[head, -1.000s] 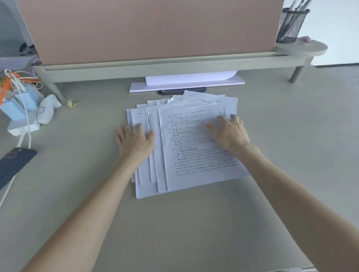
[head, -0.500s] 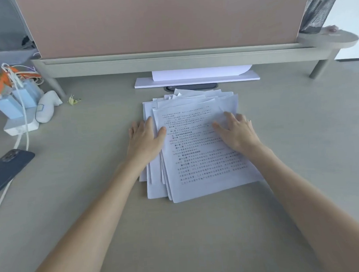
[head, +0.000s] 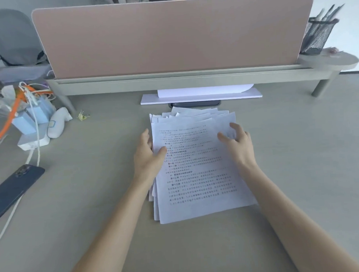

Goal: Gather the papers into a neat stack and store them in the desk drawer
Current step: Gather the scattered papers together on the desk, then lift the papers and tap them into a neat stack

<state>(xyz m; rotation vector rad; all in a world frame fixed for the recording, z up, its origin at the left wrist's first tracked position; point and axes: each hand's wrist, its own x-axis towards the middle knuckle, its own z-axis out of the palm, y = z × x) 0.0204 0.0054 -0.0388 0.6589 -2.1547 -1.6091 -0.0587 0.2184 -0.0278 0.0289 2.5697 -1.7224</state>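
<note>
A loose pile of printed white papers (head: 196, 176) lies on the grey desk (head: 95, 201) in front of me, its sheets fanned out at the far end and along the left side. My left hand (head: 147, 157) is at the pile's left edge, thumb on the top sheet and fingers against the side. On the upper right part of the top sheet rests my right hand (head: 237, 144), fingers apart and slightly curled. No drawer is in sight.
A pink divider (head: 170, 35) on a raised shelf (head: 172, 80) closes off the back, with a white stand base (head: 201, 96) under it. A mesh pen holder (head: 317, 37) stands at the right end. Phone (head: 14, 187), cables, blue boxes (head: 33, 119) and a binder clip (head: 82, 116) lie left.
The sheets sticking out on the left have been pushed in, so the pile is narrower. My left hand went from flat on the sheets to the pile's edge. My right hand's fingers have lifted and curled.
</note>
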